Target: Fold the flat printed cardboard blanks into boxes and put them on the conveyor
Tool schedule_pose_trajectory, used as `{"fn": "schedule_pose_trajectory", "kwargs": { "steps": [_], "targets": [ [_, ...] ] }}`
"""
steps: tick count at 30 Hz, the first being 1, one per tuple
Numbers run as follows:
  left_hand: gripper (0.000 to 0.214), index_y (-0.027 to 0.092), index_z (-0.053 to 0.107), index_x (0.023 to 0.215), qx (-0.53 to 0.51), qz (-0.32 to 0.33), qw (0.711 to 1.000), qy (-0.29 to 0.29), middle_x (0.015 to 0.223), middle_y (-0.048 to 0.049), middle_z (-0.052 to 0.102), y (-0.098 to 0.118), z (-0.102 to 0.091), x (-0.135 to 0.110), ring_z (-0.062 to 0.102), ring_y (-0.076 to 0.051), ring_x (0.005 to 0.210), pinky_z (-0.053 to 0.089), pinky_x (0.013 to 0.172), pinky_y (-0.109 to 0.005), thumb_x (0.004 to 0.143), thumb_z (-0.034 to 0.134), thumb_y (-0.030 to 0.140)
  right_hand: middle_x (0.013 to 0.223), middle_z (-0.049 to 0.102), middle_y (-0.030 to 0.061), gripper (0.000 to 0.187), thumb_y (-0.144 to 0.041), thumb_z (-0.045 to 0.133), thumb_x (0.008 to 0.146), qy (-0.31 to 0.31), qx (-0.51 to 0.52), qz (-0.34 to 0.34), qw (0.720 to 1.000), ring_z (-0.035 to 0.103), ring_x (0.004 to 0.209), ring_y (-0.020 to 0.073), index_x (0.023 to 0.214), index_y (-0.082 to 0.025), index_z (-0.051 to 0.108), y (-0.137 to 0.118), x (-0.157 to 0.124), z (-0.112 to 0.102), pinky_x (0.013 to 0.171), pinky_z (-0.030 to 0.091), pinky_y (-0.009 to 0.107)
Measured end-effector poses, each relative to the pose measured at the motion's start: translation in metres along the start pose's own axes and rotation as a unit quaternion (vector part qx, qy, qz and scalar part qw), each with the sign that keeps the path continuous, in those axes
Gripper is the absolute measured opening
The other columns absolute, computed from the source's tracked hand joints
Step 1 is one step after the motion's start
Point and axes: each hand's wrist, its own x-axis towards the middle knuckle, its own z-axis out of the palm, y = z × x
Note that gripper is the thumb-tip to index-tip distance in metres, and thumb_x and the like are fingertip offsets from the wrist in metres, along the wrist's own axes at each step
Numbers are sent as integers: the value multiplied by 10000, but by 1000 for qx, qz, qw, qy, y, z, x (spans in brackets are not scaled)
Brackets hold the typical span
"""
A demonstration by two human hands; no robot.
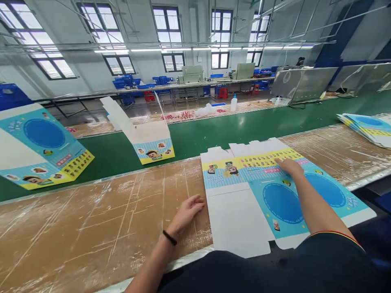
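A flat, unfolded cardboard box blank (229,211) lies in front of me, printed blue and yellow with cartoon figures and blue circles, with plain white panels at the left. My right hand (290,167) rests on its printed yellow and blue area, fingers stretched out and pressing down on the surface. Just left of the blank, my left hand (191,208) hovers low by its edge with loosely bent fingers and the thumb apart. Nothing shows in that hand, and a black band circles its wrist.
Two partly folded boxes, one at the far left (45,142) and an open one (154,142), stand on the green conveyor belt (244,124). A stack of flat blanks (371,126) lies at right on the brown worktable (106,219). Beyond the belt stands a white bottle (233,104).
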Motion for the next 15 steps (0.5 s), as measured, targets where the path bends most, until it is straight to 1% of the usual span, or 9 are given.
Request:
{"fn": "schedule_pose_trajectory", "kwargs": {
  "steps": [1, 2, 3, 5, 6, 8, 10, 12, 15],
  "targets": [
    [463, 168, 741, 1053, -21, -10, 999, -34, 1077, -99, 779, 3, 13, 6, 709, -204, 972, 546, 932, -337, 661, 803, 408, 1125, 681, 313, 447, -381, 547, 1031, -17, 16, 9, 1000, 661, 1146, 401, 1159, 12, 718, 1, 2, 2, 916, 516, 444],
    [442, 161, 745, 1030, -34, -18, 998, -52, 1033, -91, 782, 5, 22, 12, 701, -176, 899, 544, 884, -309, 661, 801, 396, 1117, 686, 303, 435, -387, 571, 1021, -30, 34, 15, 999, 654, 1161, 391, 1123, 7, 725, 0, 3, 4, 919, 507, 423],
    [432, 155, 746, 1011, -43, -26, 997, -51, 983, -80, 783, 5, 28, 16, 682, -149, 809, 540, 816, -288, 656, 800, 396, 1094, 692, 288, 410, -387, 601, 1004, -37, 53, 17, 998, 651, 1159, 381, 1080, -5, 731, -2, 4, 5, 914, 499, 403],
    [460, 150, 739, 986, -60, -41, 997, -11, 893, -62, 776, 5, 31, 22, 635, -122, 681, 517, 694, -268, 611, 822, 402, 988, 703, 237, 329, -374, 659, 964, -32, 96, 15, 995, 668, 1082, 353, 968, -51, 726, -7, 3, 6, 872, 491, 372],
    [478, 149, 732, 970, -69, -39, 997, 18, 861, -58, 771, 5, 29, 23, 635, -128, 672, 514, 675, -268, 575, 843, 394, 913, 698, 200, 292, -366, 680, 946, -25, 122, 12, 992, 675, 1013, 335, 901, -80, 710, -11, 1, 5, 837, 488, 359],
    [488, 153, 720, 930, -82, -15, 994, 68, 821, -55, 763, 6, 22, 24, 670, -162, 732, 537, 715, -289, 513, 879, 351, 771, 655, 117, 274, -359, 706, 920, -9, 182, -6, 983, 660, 872, 290, 766, -141, 645, -20, -3, 1, 768, 477, 335],
    [472, 161, 712, 892, -82, 19, 991, 108, 812, -53, 764, 12, 10, 21, 692, -185, 793, 555, 781, -312, 480, 894, 303, 689, 598, 55, 327, -368, 723, 899, 4, 252, -33, 967, 621, 784, 247, 680, -185, 563, -33, -9, -6, 720, 466, 315],
    [474, 167, 709, 889, -80, 48, 986, 141, 817, -48, 767, 24, -6, 15, 696, -189, 798, 562, 800, -323, 475, 899, 296, 680, 585, 26, 352, -399, 736, 880, 6, 329, -66, 942, 602, 753, 216, 674, -198, 533, -50, -14, -17, 696, 473, 296],
    [550, 174, 709, 946, -87, 94, 977, 173, 883, -53, 782, 49, -36, -2, 713, -204, 850, 567, 822, -327, 461, 923, 324, 737, 642, 25, 337, -488, 719, 867, -26, 438, -118, 891, 623, 729, 199, 768, -194, 587, -77, -19, -39, 674, 519, 291]
  ]
}}
